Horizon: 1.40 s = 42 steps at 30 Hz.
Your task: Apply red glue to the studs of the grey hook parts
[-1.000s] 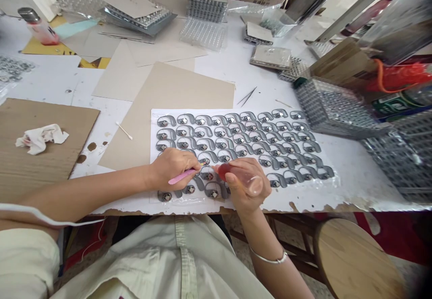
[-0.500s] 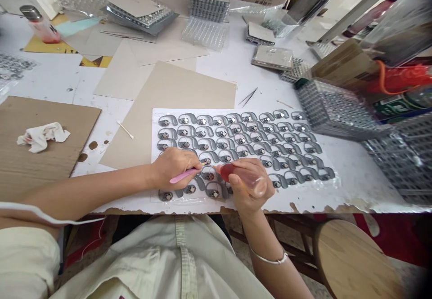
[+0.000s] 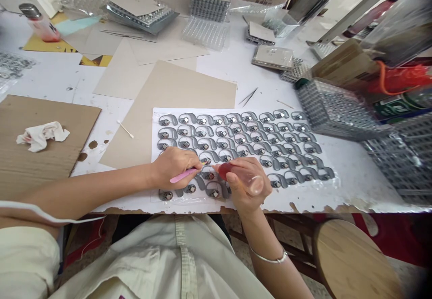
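Rows of grey hook-shaped pieces [image 3: 224, 144], each with a round silver part, lie on a white sheet [image 3: 155, 159] at the table's front edge. My left hand [image 3: 177, 168] is closed around a slim pink-handled tool [image 3: 184, 176]; its thin yellowish tip is at one piece near the sheet's left middle. I cannot make out what kind of tip it has. In my right hand [image 3: 251, 191] is a small squeeze bottle [image 3: 245, 177] of red liquid, tilted with its nozzle pointing left, close to that same piece. My right fingers wrap round the bottle and cover several pieces.
Tweezers [image 3: 249, 95] and a cotton swab [image 3: 125, 129] lie beyond the sheet. At left, a crumpled tissue [image 3: 42, 136] rests on cardboard [image 3: 67, 155]. Stacked trays [image 3: 337, 110] stand at the right. Farther back are grey boards [image 3: 189, 83] and a capped bottle [image 3: 39, 24]. A stool [image 3: 357, 258] is below.
The bottle in my right hand has shifted slightly left since half a second ago. My left hand stays at the same piece, the tool still in it.
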Tool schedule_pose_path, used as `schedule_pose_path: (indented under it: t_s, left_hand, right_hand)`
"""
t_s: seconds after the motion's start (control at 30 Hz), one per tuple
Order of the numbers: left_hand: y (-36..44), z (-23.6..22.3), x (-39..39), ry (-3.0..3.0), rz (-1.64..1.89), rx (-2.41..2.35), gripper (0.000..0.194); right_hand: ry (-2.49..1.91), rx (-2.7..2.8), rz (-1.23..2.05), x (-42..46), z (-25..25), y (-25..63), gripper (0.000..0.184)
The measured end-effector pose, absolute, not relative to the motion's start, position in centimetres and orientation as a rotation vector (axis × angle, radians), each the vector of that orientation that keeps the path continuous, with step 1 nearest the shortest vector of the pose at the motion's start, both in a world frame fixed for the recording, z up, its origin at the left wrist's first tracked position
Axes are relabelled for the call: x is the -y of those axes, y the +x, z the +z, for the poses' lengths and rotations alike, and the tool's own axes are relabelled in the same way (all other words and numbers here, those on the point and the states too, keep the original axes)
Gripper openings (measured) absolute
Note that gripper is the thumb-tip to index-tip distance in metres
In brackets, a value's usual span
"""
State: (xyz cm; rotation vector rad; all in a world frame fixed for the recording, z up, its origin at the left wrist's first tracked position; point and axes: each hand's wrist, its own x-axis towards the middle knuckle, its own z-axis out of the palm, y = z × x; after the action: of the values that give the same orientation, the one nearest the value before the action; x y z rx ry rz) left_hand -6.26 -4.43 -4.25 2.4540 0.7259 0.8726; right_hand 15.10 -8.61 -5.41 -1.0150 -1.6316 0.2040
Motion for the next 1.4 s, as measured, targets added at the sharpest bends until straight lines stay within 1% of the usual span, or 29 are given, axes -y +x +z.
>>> schedule_pose_path:
  t_s: [0.17,0.23,0.3,0.4,0.53,0.6,0.7,0.8,0.9,0.97,1.1,1.27,1.4]
  left_hand:
    - [-6.3,-4.3,4.3,2.455,0.887,-0.704,0.012]
    - [-6.3,-4.3,4.3,2.459,0.911,-0.696,0.012]
    - [-6.3,-4.4,4.3,2.473,0.933,-0.683,0.011]
    - [-6.2,-4.4,4.2,2.502,0.986,-0.626,0.009]
    - [-6.2,-3.8,3.6,2.494,1.181,-0.569,0.007]
    - [-6.0,-3.1,3.1,2.524,1.226,-0.609,0.006]
    - [-5.7,-2.2,2.2,2.628,1.169,-0.697,0.006]
    - [-5.3,-2.2,1.9,2.732,1.063,-0.761,0.010]
    - [-5.0,-3.0,2.5,2.830,1.043,-0.796,0.012]
    - [-5.0,-3.6,3.0,2.902,1.047,-0.780,0.012]
    - [-5.2,-4.3,3.6,3.009,0.987,-0.771,0.014]
    - [-5.2,-4.3,3.5,3.015,1.011,-0.756,0.016]
    - [-5.1,-4.5,3.5,3.038,0.955,-0.769,0.015]
  right_hand:
    - [-1.010,1.605,0.218,8.6,-5.6,14.9,0.018]
    - [-0.980,1.490,0.268,8.3,-5.5,15.1,0.018]
    - [-0.921,1.300,0.302,7.7,-4.9,15.5,0.026]
    - [-0.812,1.086,0.278,6.0,-2.7,16.6,0.039]
    - [-0.778,1.014,0.426,2.7,1.1,18.8,0.042]
    - [-0.861,0.991,0.572,0.8,2.3,19.7,0.041]
    - [-0.877,1.012,0.688,-1.4,2.6,19.9,0.038]
    - [-0.886,1.057,0.835,-2.3,1.7,18.8,0.032]
    - [-0.941,1.124,0.936,-1.9,0.3,17.7,0.029]
    - [-0.967,1.174,0.909,-1.5,-0.6,17.3,0.030]
    - [-0.995,1.289,0.736,-0.7,-1.9,16.6,0.033]
    - [-0.926,1.515,0.401,0.3,-2.2,15.4,0.024]
    - [-0.860,1.650,0.295,0.7,-2.2,14.9,0.015]
